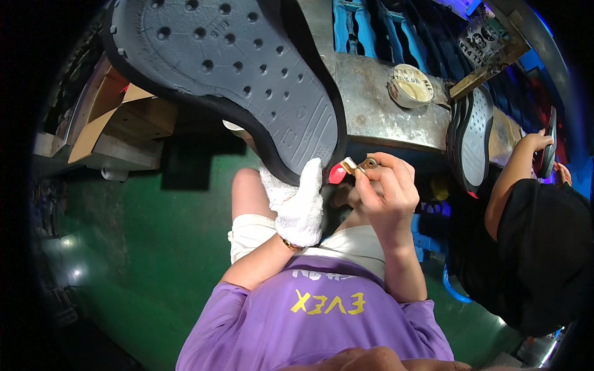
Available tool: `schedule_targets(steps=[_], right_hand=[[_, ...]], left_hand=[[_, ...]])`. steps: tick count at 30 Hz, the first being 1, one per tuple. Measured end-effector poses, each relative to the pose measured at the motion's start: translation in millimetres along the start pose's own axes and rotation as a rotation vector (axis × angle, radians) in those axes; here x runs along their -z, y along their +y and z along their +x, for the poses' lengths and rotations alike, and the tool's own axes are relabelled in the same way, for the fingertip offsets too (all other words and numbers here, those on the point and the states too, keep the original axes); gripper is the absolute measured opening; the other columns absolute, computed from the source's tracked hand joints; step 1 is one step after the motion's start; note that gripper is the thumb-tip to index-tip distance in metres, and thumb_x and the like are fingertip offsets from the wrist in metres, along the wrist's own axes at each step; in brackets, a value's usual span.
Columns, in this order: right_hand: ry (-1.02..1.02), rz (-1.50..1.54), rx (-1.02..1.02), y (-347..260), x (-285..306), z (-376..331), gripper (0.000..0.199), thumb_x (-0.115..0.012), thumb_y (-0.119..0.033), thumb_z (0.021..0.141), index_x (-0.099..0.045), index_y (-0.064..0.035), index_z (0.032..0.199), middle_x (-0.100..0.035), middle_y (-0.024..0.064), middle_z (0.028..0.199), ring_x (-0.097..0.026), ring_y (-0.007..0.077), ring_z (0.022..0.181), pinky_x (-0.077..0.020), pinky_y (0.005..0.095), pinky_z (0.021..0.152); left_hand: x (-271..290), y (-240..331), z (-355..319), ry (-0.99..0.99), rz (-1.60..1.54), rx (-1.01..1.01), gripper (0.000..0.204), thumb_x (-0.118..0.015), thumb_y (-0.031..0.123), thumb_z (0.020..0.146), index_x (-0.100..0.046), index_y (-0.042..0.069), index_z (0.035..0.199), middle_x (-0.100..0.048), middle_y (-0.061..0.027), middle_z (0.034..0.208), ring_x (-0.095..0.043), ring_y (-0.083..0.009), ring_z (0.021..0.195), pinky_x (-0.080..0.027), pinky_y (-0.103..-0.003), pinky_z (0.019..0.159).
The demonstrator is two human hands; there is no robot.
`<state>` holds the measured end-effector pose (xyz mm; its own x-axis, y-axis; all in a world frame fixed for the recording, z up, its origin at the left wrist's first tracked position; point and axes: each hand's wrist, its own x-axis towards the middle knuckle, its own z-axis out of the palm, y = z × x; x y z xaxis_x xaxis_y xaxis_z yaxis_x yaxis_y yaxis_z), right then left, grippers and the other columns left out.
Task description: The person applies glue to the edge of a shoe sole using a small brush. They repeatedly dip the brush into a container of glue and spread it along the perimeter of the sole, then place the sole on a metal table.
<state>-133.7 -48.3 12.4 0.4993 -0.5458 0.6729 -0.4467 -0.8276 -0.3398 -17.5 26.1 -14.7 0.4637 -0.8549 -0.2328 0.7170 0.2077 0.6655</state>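
A large grey shoe sole (247, 80) with black sidewalls and rows of small round holes fills the upper left. My left hand (301, 207), in a white knitted glove, grips its near end with the thumb on the grey face. My bare right hand (390, 185) pinches a small brass-coloured metal clip (365, 166) with a white piece in its jaws. That white end is right beside a red piece (337, 174) at the sole's near edge; whether they touch, I cannot tell.
On the metal bench (390, 127) ahead stands a white tub (411, 86) of cream-coloured stuff. More grey and black soles (475, 139) lean at its right. A co-worker (535, 241) in black handles a sole at the far right. An open cardboard box (124, 114) sits at left.
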Motion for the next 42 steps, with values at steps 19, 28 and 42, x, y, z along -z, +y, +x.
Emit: schedule_targets(steps=[19,28,42], right_hand=[[-0.135,0.3,0.157,19.5,6.4,-21.3,0.025,-0.083,-0.005,0.069,-0.066,-0.0072,0.087,-0.069,0.0088,0.102,-0.064,0.0267,0.083,-0.0474,0.0383,0.087],[-0.022,0.171,-0.02,9.7,2.3,-22.3,0.018,-0.079,-0.001,0.07,-0.064,-0.0047,0.079,-0.071,0.0115,0.098,-0.066,0.0277,0.086,-0.0533,0.0347,0.078],[0.026,0.026,-0.009,12.5,5.0,-15.2,0.013,-0.08,-0.003,0.069,-0.067,-0.0064,0.073,-0.069,0.0038,0.091,-0.066,0.022,0.089,-0.0509,0.0373,0.079]], left_hand=[[7.7,-12.3,6.8,0.356,0.303,-0.433,0.052,-0.067,-0.003,0.092,-0.046,0.004,0.14,-0.061,-0.0095,0.128,-0.063,-0.0189,0.109,-0.053,-0.03,0.091],[-4.9,-5.7,-2.7,0.302,0.146,-0.266,0.055,-0.068,-0.003,0.092,-0.044,0.004,0.142,-0.061,-0.01,0.128,-0.063,-0.0186,0.109,-0.053,-0.03,0.091],[-4.0,-8.2,-6.0,0.131,0.056,-0.052,0.049,-0.068,-0.001,0.093,-0.048,0.002,0.138,-0.062,-0.0097,0.125,-0.064,-0.018,0.105,-0.054,-0.03,0.089]])
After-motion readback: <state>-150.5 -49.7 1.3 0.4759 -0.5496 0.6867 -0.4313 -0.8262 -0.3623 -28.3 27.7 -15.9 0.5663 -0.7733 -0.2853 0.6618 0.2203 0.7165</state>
